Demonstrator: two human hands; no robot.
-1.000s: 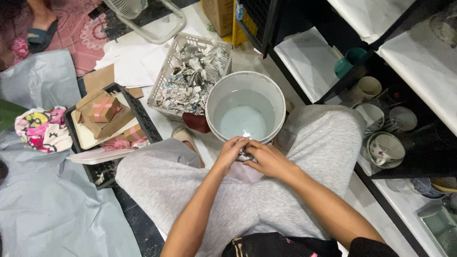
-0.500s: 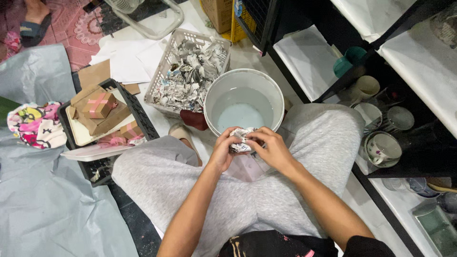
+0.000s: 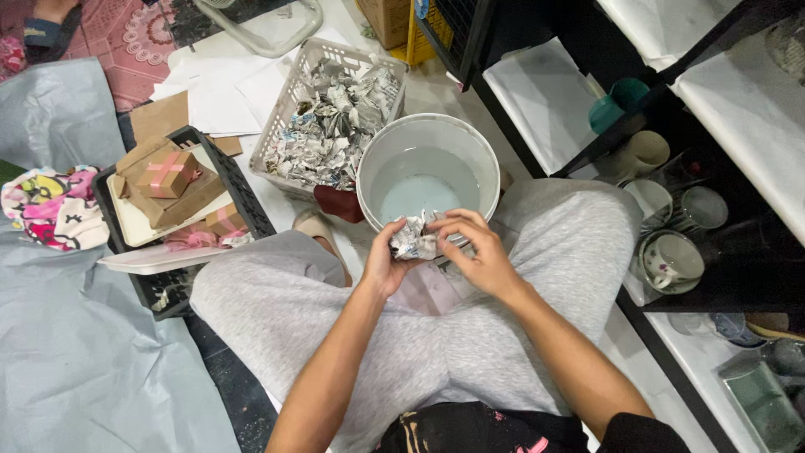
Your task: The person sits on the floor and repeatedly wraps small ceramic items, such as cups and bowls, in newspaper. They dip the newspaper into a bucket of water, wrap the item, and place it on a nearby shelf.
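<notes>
The pale floor (image 3: pixel 436 96) is covered at the left by grey paper sheets (image 3: pixel 75 352) and, at the top left, by a pink patterned mat (image 3: pixel 126 50). A black shelf unit (image 3: pixel 713 277), lined with white paper, is seen at the right, cups stored inside

The paper wad (image 3: pixel 414 238) is grey-white newsprint with dark print. The bucket (image 3: pixel 379 151) is white, its water pale blue-grey. The basket (image 3: pixel 282 122) is light grey, filled with the same printed scraps. The trousers (image 3: pixel 277 310) are heather grey. The crate (image 3: pixel 243 195) is black; its boxes (image 3: pixel 168 174) are brown with pink ribbon. The sheet (image 3: pixel 75 352) is blue-grey. The cloth (image 3: pixel 38 205) is pink and yellow, cartoon-patterned.
</notes>
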